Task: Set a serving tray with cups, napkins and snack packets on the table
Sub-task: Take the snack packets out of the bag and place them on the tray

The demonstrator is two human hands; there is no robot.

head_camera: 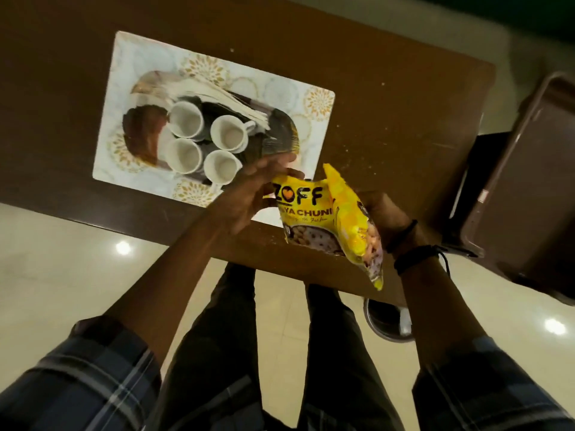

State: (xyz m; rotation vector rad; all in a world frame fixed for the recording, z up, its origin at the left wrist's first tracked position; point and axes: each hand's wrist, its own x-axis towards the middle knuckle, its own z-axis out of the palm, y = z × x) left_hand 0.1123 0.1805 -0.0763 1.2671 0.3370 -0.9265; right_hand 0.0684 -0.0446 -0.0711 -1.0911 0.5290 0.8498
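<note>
Above the bench (pixel 389 119) edge, both hands grip yellow snack packets: left hand (pixel 252 194) fingers on one (pixel 306 213) reading "ZOFF", right hand (pixel 384 214) clutching another (pixel 354 225).

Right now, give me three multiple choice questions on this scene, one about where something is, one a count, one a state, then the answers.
1. Where do the cups stand?
A. on the tray
B. on the floor
C. on the chair

2. How many cups are there?
A. two
B. four
C. six

3. What is the state of the yellow snack packet?
A. lying on the tray
B. held between both hands
C. lying on the floor

Answers:
1 A, the cups sit grouped on the dark tray, which rests on the patterned mat.
2 B, four white cups show, in two pairs.
3 B, the left hand has a grip on its top edge and the right hand holds its other side, above the table edge.
</note>
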